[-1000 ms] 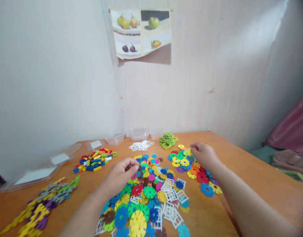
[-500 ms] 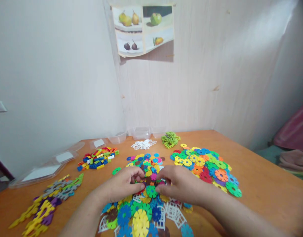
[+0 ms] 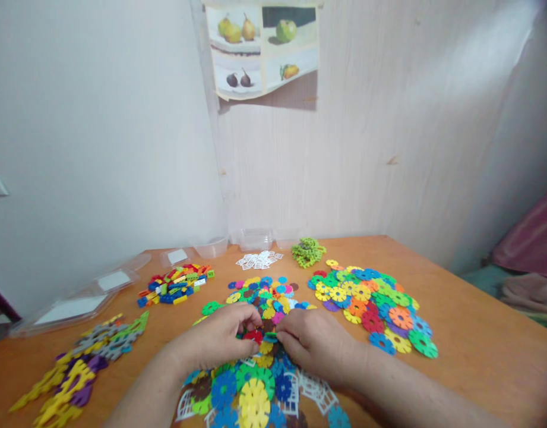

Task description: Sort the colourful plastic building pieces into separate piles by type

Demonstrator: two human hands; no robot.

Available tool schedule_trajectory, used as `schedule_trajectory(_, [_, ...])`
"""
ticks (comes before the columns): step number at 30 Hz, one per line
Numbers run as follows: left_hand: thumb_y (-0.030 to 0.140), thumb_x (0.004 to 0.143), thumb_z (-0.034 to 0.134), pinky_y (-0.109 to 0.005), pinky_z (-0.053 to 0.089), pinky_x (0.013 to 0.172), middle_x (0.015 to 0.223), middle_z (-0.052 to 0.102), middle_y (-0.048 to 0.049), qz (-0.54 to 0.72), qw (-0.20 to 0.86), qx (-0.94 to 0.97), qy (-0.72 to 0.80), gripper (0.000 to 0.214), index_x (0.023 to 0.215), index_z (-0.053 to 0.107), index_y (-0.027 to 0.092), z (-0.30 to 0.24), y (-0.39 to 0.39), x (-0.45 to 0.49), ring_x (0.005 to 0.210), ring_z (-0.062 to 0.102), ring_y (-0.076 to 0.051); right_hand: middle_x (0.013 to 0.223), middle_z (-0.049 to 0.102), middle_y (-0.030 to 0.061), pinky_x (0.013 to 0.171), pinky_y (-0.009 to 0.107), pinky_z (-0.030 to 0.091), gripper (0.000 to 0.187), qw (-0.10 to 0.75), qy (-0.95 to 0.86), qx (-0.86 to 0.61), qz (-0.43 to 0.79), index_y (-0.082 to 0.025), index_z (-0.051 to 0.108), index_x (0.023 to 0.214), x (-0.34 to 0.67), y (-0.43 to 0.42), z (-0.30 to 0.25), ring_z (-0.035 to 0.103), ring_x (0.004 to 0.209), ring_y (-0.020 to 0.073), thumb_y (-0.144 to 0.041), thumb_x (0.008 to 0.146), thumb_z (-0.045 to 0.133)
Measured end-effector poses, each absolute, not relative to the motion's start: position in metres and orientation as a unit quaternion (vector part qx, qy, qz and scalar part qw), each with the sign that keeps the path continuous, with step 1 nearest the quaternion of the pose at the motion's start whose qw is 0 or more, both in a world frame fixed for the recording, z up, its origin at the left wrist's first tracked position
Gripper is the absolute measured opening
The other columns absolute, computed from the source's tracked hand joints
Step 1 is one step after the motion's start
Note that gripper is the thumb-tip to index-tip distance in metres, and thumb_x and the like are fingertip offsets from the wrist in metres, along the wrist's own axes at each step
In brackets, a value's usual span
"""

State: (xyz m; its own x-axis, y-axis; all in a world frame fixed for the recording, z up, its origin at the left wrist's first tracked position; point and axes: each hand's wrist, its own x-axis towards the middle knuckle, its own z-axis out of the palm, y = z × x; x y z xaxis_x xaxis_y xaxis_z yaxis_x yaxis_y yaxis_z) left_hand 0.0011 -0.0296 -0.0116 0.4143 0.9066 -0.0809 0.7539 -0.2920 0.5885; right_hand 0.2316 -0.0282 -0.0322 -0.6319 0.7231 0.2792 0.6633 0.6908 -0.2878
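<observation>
My left hand [image 3: 226,334] is over the middle pile with its fingers curled, gripping a red notched disc [image 3: 254,336] between thumb and fingers. Close beside it, my right hand [image 3: 315,340] pinches a green notched disc [image 3: 271,336] that is seen nearly edge-on. The two discs are near each other; whether they touch I cannot tell. Below the hands lie more notched plastic discs, among them a large yellow disc [image 3: 254,403] and a blue disc [image 3: 223,389]. White lattice window pieces [image 3: 316,389] are mixed in. My palms hide part of the pile.
Larger notched discs [image 3: 372,321] are heaped at the right. On the left are coloured bricks [image 3: 175,286] and yellow, grey and purple interlocking pieces [image 3: 79,380]. Further back lie white lattice pieces [image 3: 259,260], green pieces [image 3: 307,252] and clear plastic tubs [image 3: 255,239] along the wall.
The green disc has turned from face-on to nearly edge-on in my right fingertips. My right hand has shifted slightly left and lower, and more of the red disc shows at my left hand.
</observation>
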Motion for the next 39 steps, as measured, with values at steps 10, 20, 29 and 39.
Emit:
schedule_trajectory(10, [0.035,0.077,0.057,-0.024,0.038,0.059,0.077,0.058,0.0008,0.143,0.290,0.772,0.546,0.021,0.091,0.061,0.021,-0.015,-0.029,0.000,0.069,0.052,-0.015,0.069,0.064,0.0013,0.056,0.024,0.026,0.035,0.292,-0.768,-0.566,0.071,-0.020,0.057,0.072,0.263,0.014,-0.028,0.055,0.064,0.0126,-0.039,0.096,0.040])
schedule_trajectory(20, [0.034,0.086,0.048,-0.024,0.034,0.058,0.077,0.058,0.0015,0.144,0.267,0.785,0.540,0.018,0.084,0.059,0.021,-0.013,-0.027,-0.002,0.070,0.053,-0.015,0.075,0.069,0.0091,0.054,0.027,0.028,0.038,0.230,-0.634,-0.737,0.050,-0.021,0.065,0.072,0.338,0.060,-0.030,0.060,0.069,0.0200,-0.042,0.091,0.040])
schedule_trajectory(29, [0.042,0.094,0.038,-0.026,0.035,0.065,0.079,0.057,0.0000,0.216,0.185,0.787,0.547,0.032,0.079,0.056,0.020,-0.012,-0.021,-0.003,0.075,0.051,-0.016,0.071,0.067,0.0028,0.056,0.025,0.032,0.030,0.351,-0.685,-0.633,0.081,-0.022,0.066,0.085,0.305,0.037,-0.020,0.059,0.065,0.0168,-0.041,0.091,0.044])
schedule_trajectory(39, [0.046,0.093,0.044,-0.023,0.039,0.067,0.080,0.058,0.0005,0.291,0.321,0.758,0.488,0.032,0.084,0.059,0.019,-0.006,-0.032,0.019,0.075,0.051,-0.014,0.069,0.061,-0.0021,0.050,0.020,0.032,0.015,0.341,-0.775,-0.432,0.311,-0.022,0.066,0.092,0.221,-0.024,-0.038,0.051,0.058,0.0106,-0.028,0.087,0.053])
